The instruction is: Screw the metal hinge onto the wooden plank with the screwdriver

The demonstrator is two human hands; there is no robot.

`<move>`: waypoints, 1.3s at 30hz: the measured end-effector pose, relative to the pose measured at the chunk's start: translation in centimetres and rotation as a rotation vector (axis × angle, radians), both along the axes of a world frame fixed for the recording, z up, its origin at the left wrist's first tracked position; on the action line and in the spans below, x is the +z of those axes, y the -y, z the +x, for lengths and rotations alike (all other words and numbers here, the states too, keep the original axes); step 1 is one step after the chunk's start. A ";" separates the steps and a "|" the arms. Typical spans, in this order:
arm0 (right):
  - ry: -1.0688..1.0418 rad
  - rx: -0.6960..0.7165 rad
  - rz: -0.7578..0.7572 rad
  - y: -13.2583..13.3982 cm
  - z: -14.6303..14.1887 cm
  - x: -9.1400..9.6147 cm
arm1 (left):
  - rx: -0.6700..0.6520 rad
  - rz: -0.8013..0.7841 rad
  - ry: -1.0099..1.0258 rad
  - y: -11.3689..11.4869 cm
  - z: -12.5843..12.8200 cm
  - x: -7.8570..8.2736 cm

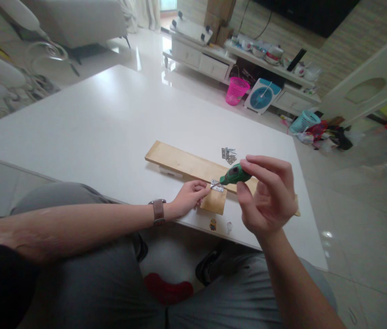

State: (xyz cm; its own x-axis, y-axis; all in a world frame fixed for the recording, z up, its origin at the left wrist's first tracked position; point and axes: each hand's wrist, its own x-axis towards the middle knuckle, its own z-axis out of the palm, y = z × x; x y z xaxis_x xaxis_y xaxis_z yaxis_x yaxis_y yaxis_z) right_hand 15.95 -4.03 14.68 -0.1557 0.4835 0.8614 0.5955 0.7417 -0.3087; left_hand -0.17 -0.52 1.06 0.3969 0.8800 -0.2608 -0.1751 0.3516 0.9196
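My right hand [270,196] grips the green handle of a screwdriver [236,174] between thumb and fingers. The screwdriver slants down to the left, its tip at a silver hinge plate [217,186]. That hinge lies across the joint between a long wooden board [180,159] and a small wooden board [214,203]. My left hand [190,199], with a watch on its wrist, is closed at the small board's left edge, fingertips beside the hinge. Whether the tip sits in a screw is too small to tell. My right hand covers part of the long board.
Loose hinges and screws [229,155] lie beyond the long board on the white table [111,119]. A white piece [170,172] sits under the board's near edge. Stickers [213,224] mark the table's front. A pink basket [237,91] and a fan [262,97] stand on the floor beyond.
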 end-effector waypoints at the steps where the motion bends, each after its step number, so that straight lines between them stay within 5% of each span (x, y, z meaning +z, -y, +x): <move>1: -0.005 0.023 -0.013 0.0 0.0 0.0 | -0.001 0.000 0.005 0.0 0.0 0.0; 10: -0.016 -0.016 0.027 -0.2 0.1 -0.2 | 0.008 -0.008 0.000 0.0 0.0 -0.1; 16: -0.035 0.092 -0.045 0.0 0.0 -0.3 | 0.009 -0.014 0.011 0.0 0.1 -0.2; 23: 0.009 -0.034 0.032 -0.2 0.2 -0.2 | 0.007 -0.001 0.002 0.0 0.0 -0.2; 30: -0.032 0.066 -0.040 -0.1 0.0 -0.2 | -0.016 -0.003 0.007 0.0 0.0 -0.2; 39: -0.013 0.007 -0.001 0.0 -0.1 0.1 | -0.006 -0.004 0.003 -0.1 0.0 -0.1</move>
State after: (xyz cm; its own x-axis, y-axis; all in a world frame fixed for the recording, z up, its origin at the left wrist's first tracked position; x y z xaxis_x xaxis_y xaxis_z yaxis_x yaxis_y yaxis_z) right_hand 15.82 -4.04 14.78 -0.1477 0.4836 0.8627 0.5859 0.7456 -0.3176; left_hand -0.12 -0.45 0.98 0.4028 0.8768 -0.2627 -0.1761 0.3559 0.9178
